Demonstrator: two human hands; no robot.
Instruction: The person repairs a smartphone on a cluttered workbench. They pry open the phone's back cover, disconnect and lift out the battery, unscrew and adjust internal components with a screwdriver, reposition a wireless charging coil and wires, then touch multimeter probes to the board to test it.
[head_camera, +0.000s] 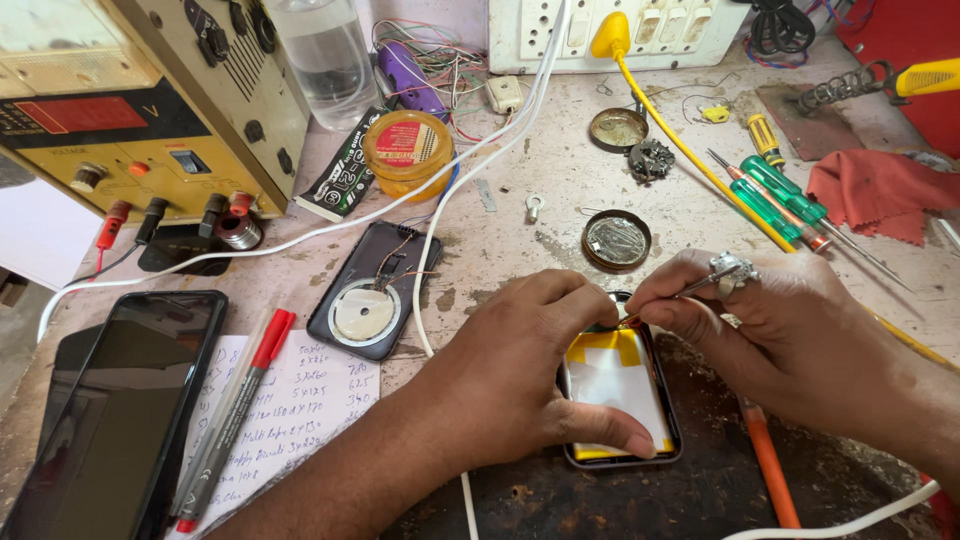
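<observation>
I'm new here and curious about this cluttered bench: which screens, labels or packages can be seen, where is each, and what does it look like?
Power supply display: far left, red rectangular window on a tan box.
Phone screen: lower left, dark, glossy, switched off.
Round tin: top centre, orange with a red and yellow label.
Black packet: left of the tin, flat, with green and white print.
Handwritten sheet: beside the phone, white, under red-capped pens.

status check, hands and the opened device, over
Left hand pressing down the opened device, thumb across its battery. Right hand pinching a thin tool at its top edge. White cable alongside, not blocking.
</observation>
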